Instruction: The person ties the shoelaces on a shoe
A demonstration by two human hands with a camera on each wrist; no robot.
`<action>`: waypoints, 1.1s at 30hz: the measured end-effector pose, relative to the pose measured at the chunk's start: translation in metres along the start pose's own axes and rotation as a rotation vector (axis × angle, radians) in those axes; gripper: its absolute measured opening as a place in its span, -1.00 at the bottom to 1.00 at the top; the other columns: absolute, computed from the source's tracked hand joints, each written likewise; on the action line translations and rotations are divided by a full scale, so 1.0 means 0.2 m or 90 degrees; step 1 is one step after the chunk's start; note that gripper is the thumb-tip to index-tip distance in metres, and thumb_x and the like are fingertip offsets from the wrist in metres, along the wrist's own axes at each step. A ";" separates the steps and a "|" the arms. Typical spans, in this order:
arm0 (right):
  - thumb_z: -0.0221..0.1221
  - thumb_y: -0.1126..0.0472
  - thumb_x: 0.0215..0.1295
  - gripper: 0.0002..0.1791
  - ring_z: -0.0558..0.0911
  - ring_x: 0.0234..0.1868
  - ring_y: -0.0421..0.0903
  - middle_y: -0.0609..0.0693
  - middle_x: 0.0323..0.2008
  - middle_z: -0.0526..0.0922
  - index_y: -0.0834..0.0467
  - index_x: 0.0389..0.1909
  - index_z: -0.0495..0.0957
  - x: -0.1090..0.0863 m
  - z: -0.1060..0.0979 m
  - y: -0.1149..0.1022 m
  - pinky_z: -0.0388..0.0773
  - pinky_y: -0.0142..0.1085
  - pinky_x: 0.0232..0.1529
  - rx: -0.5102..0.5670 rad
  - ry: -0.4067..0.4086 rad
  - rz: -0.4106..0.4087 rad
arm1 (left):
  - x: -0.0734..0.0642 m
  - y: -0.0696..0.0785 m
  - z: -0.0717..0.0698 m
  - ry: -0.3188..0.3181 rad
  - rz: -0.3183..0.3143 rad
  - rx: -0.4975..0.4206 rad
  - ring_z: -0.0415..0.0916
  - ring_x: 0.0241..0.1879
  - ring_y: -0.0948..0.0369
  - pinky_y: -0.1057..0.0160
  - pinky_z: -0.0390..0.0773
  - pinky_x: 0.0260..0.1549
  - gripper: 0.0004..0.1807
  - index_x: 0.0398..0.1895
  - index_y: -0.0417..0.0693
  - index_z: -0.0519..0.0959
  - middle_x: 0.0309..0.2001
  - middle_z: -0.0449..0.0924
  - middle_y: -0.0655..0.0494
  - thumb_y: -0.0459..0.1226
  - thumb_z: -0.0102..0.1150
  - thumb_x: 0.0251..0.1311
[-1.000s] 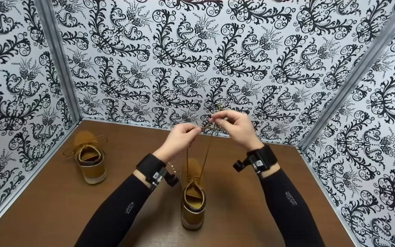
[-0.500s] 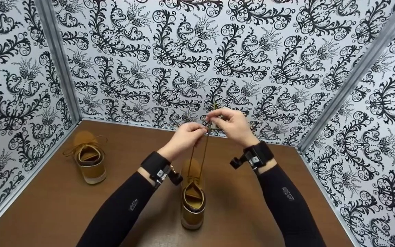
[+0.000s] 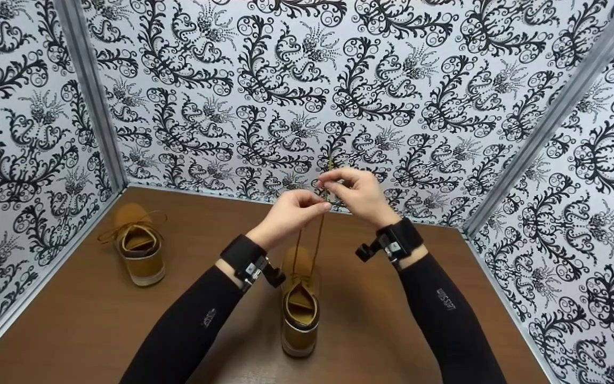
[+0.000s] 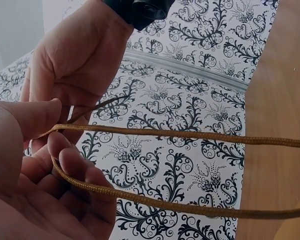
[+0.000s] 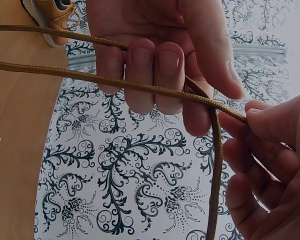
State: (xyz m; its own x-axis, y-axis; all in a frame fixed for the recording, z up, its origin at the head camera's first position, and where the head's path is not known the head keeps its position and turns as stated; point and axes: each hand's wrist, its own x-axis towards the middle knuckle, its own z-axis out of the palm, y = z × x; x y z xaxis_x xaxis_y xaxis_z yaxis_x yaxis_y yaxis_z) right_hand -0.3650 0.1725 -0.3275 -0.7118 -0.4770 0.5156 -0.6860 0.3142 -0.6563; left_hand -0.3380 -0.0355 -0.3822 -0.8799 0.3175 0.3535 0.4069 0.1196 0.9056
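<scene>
In the head view a tan lace-up shoe [image 3: 300, 341] stands upright in the middle, heel toward me. Two strands of its shoelace [image 3: 318, 240] rise taut from the eyelets to both hands. My left hand [image 3: 292, 216] has its fingers curled round one strand, and its thumb tip lies close to my right hand [image 3: 361, 196]. That right hand pinches the other strand between thumb and finger. Seen from the right wrist, the two strands of brown cord [image 5: 155, 90] cross between the hands, and a loose end [image 5: 216, 170] runs on past the crossing.
A second tan shoe [image 3: 147, 269] stands at the far left of the brown table [image 3: 392, 320], its lace tied in a bow. Patterned black-and-white walls [image 3: 285, 80] with grey metal corner posts [image 3: 94, 96] enclose the back and sides.
My left hand has shifted to the right and my right hand slightly left, so the fingertips are closer together. The held strands have drawn together and now cross. Both shoes have stayed put.
</scene>
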 end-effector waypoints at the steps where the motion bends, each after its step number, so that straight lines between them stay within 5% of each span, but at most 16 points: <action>1: 0.30 0.32 0.56 -0.82 0.54 -0.45 -0.29 0.12 -0.03 0.88 0.18 0.04 0.81 0.00 0.00 0.00 0.50 -0.50 -0.41 0.002 0.000 -0.002 | 0.00 0.00 0.00 0.001 0.002 -0.001 0.43 -0.50 0.32 0.37 0.48 -0.46 -0.72 -0.01 -0.14 0.83 -0.50 0.54 0.29 -0.12 0.41 0.47; 5: 0.25 0.29 0.60 -0.76 0.46 -0.50 -0.30 0.16 -0.01 0.87 0.20 0.16 0.76 0.00 -0.01 0.01 0.44 -0.49 -0.46 0.017 0.001 0.009 | 0.00 -0.01 -0.01 0.008 0.005 -0.010 0.38 -0.51 0.31 0.36 0.44 -0.48 -0.78 -0.10 -0.12 0.83 -0.51 0.51 0.31 -0.14 0.38 0.49; 9: 0.28 0.22 0.60 -0.68 0.66 -0.33 -0.23 0.14 -0.04 0.85 0.15 0.27 0.70 -0.02 -0.04 0.02 0.60 -0.45 -0.33 -0.002 0.024 0.053 | 0.00 -0.01 -0.01 0.023 -0.002 -0.020 0.37 -0.49 0.30 0.35 0.42 -0.46 -0.82 -0.17 -0.06 0.82 -0.51 0.49 0.30 -0.16 0.36 0.50; 13: 0.34 0.15 0.56 -0.71 0.73 -0.22 -0.11 0.10 -0.08 0.83 0.16 0.17 0.73 -0.05 -0.09 0.05 0.66 -0.42 -0.23 -0.044 0.036 0.084 | 0.00 -0.01 -0.02 0.044 -0.015 -0.024 0.39 -0.46 0.29 0.33 0.44 -0.42 -0.83 -0.14 -0.06 0.83 -0.48 0.52 0.27 -0.18 0.36 0.51; 22: 0.44 0.06 0.47 -0.80 0.72 -0.11 -0.07 0.01 -0.07 0.83 0.03 -0.01 0.84 -0.10 -0.11 0.10 0.68 -0.31 -0.05 -0.137 -0.128 0.087 | 0.00 -0.02 -0.02 0.079 -0.041 -0.004 0.44 -0.38 0.28 0.31 0.48 -0.31 -0.80 -0.08 -0.11 0.84 -0.40 0.59 0.27 -0.18 0.37 0.48; 26: 0.44 0.10 0.45 -0.84 0.71 -0.09 -0.09 0.01 -0.14 0.83 0.10 -0.10 0.85 -0.10 -0.10 0.11 0.67 -0.20 0.04 -0.188 -0.112 0.067 | 0.00 -0.02 -0.02 0.078 -0.041 0.008 0.44 -0.40 0.29 0.31 0.48 -0.33 -0.82 -0.08 -0.10 0.84 -0.39 0.61 0.26 -0.20 0.36 0.48; 33: 0.40 0.15 0.51 -0.86 0.62 -0.31 -0.13 0.05 -0.19 0.82 0.13 -0.11 0.83 -0.11 -0.12 0.10 0.57 -0.41 -0.28 -0.193 -0.051 0.074 | 0.00 -0.05 -0.03 0.066 -0.030 0.031 0.43 -0.44 0.31 0.35 0.47 -0.38 -0.76 -0.04 -0.21 0.82 -0.45 0.57 0.29 -0.22 0.30 0.51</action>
State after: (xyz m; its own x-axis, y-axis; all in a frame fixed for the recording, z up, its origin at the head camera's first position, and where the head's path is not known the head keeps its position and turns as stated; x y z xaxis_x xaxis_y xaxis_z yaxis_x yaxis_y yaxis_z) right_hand -0.3676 0.2094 -0.3389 -0.7824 -0.4828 0.3933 -0.6226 0.5946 -0.5086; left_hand -0.3435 -0.0418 -0.3890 -0.9180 0.2124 0.3349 0.3734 0.1786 0.9103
